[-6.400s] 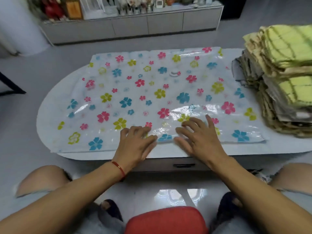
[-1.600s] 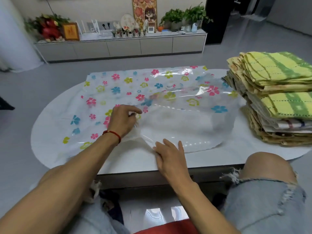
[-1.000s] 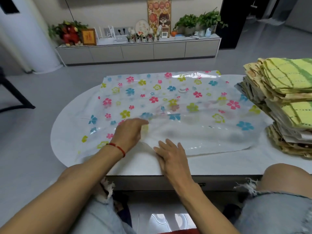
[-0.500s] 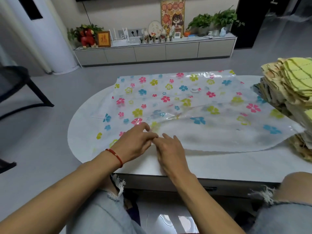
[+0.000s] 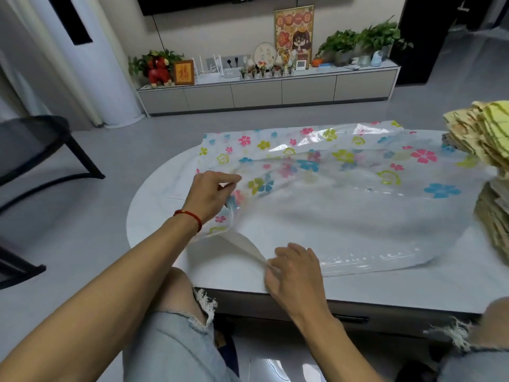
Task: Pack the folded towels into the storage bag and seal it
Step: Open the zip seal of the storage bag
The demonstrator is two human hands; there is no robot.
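Head view: bag mouth being opened

Left hand [image 5: 210,195] pinches the upper layer of the clear flower-printed plastic storage bag [image 5: 344,194] on the white oval worktop [image 5: 154,205]; right hand [image 5: 296,271] pinches the lower edge. Folded yellow-green towels [image 5: 484,133] wait stacked at right. Next: widen the mouth, then load towels. Half a second ago both hands met together.

A white table [image 5: 154,216] with a rounded end at nine o'clock carries everything. A clear storage bag [image 5: 344,188] printed with coloured flowers lies across its middle, from about ten o'clock over to three, its near layer raised off the tabletop at seven o'clock. A tall stack of folded yellow-green towels [image 5: 487,150] stands at three o'clock, touching the bag's edge
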